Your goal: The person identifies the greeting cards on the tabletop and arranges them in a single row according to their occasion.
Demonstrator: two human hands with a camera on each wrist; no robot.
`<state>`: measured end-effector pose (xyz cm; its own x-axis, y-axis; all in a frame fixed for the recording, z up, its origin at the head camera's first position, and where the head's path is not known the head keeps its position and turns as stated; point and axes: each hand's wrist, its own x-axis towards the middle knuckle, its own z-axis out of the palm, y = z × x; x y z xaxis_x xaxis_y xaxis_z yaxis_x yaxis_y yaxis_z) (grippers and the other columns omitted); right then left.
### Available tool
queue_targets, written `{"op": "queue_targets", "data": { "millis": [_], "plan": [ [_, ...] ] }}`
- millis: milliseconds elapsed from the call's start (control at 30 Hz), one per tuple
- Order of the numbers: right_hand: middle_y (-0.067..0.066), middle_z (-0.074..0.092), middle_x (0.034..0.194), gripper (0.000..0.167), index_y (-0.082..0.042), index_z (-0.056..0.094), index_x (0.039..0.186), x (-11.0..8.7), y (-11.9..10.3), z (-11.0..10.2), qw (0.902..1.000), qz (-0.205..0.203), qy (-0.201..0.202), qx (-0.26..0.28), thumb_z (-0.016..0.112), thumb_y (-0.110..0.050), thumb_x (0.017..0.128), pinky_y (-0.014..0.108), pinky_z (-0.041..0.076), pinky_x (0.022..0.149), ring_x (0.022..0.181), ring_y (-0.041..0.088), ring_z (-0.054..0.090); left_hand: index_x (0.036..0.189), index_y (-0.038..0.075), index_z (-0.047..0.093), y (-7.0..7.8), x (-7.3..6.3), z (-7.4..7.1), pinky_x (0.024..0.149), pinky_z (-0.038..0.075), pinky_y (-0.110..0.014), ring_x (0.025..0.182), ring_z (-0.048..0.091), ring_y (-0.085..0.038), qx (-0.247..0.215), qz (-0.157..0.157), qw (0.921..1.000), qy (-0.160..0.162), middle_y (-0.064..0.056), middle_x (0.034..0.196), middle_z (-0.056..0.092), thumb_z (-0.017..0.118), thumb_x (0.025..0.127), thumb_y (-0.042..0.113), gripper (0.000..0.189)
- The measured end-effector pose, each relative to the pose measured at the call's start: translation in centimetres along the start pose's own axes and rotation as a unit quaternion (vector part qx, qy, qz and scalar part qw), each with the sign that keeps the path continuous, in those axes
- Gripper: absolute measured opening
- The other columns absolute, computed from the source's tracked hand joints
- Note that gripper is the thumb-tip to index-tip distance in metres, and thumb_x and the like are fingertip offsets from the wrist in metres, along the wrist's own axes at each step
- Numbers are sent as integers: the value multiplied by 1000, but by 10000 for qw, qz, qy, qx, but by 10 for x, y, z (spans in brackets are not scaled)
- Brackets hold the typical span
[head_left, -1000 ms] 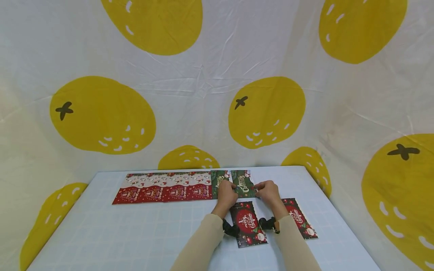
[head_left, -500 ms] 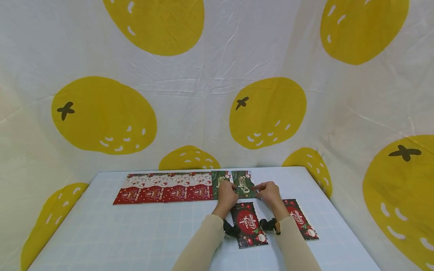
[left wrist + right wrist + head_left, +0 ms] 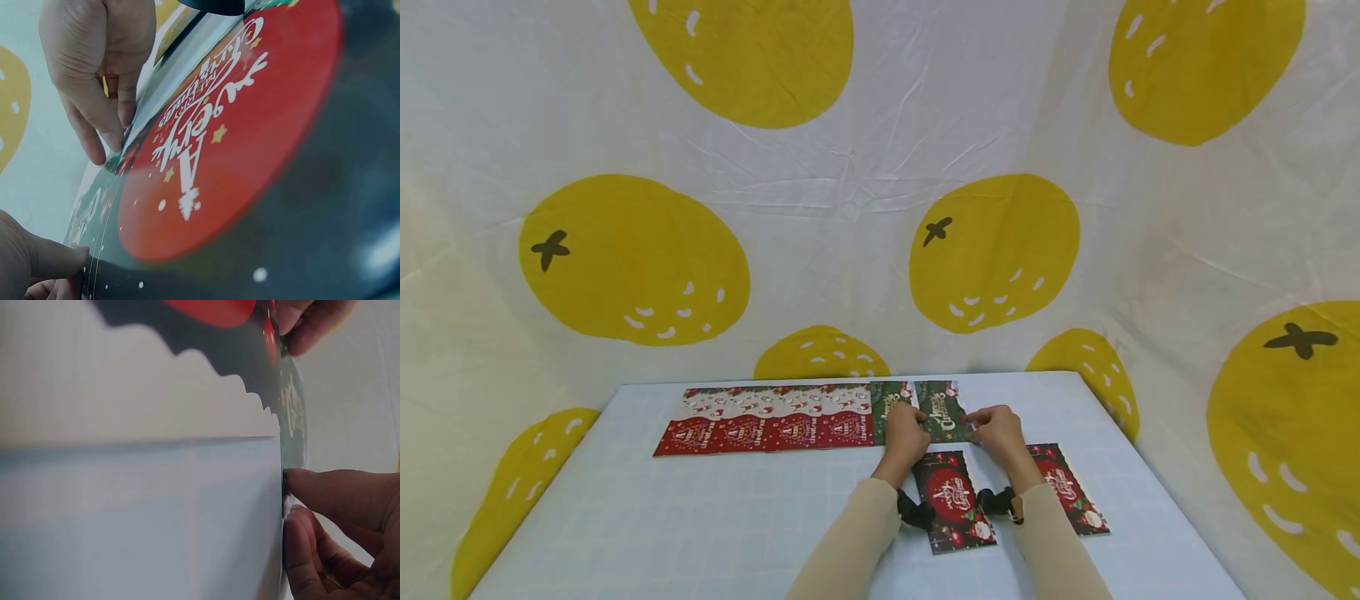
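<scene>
Two green Christmas cards lie side by side at the back of the table. At the right-hand green card [image 3: 942, 402], my left hand [image 3: 904, 433] pinches the lower left edge and my right hand [image 3: 997, 432] pinches the lower right corner. The other green card [image 3: 886, 393] is partly covered by my left hand. In the right wrist view, the thumb and curled fingers of my right hand [image 3: 344, 531] meet at the card's edge. Closer in the left wrist view, the left thumb [image 3: 59, 257] presses at the card's edge. A dark Christmas card [image 3: 951, 492] lies between my forearms.
Several red and white cards [image 3: 790, 432] form a row to the left of the green ones. Another dark card [image 3: 1075, 492] lies beside my right forearm, partly hidden by it. Behind the pale blue table [image 3: 700, 525] hangs a fruit-print cloth [image 3: 820, 267].
</scene>
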<state>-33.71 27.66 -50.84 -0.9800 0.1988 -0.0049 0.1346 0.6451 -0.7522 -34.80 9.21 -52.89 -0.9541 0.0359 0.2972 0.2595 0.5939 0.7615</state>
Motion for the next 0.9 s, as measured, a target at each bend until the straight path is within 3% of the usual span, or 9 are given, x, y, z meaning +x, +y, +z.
{"op": "queue_targets", "data": {
  "millis": [100,267,433,900],
  "plan": [
    [15,72,94,28,5,79,109,0,1,-2,10000,-72,0,3,81,3,81,46,53,81,88,29,61,93,-7,79,0,-1,1,88,57,-46,95,65,-39,36,179,9998,75,-17,93,68,68,65,-13,31],
    [17,71,97,28,5,78,110,-1,2,-2,10000,7,-46,46,79,4,82,50,52,85,91,31,60,96,-7,79,0,-1,3,88,57,-48,99,64,-41,-66,42,9999,-78,-18,97,68,68,67,-14,32],
    [17,72,98,28,5,78,111,0,1,0,9999,46,-85,84,78,4,83,51,52,89,94,32,61,96,-7,79,-1,0,2,91,56,-47,100,64,-39,-4,32,10000,-21,-18,97,68,69,67,-13,31],
    [17,70,100,27,5,78,112,-2,-1,1,9995,253,-36,204,78,3,85,49,52,87,94,31,59,93,-7,77,4,-2,0,93,54,-45,95,62,-35,127,-75,9998,-111,-15,94,64,72,65,-12,28]
  ]
}}
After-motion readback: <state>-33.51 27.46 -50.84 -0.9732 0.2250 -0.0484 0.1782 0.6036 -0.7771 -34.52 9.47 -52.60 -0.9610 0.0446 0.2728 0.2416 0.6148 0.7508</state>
